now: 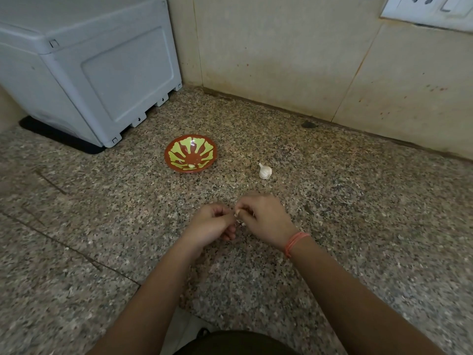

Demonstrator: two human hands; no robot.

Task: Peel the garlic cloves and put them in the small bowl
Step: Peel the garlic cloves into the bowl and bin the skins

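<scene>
My left hand (213, 224) and my right hand (263, 219) meet over the middle of the granite counter, fingers curled, pinching a small garlic clove (237, 212) between them. Only a pale tip of the clove shows. A garlic bulb (265, 171) lies on the counter beyond my right hand. The small red bowl with a green pattern (179, 146) sits farther back to the left, with one pale peeled clove (191, 166) at its near inner edge.
A large grey plastic appliance (89, 67) stands at the back left on a black mat. Beige tiled wall (281, 52) runs along the back, with a white socket panel (430, 8) at top right. The counter's front edge (189, 312) is near my body.
</scene>
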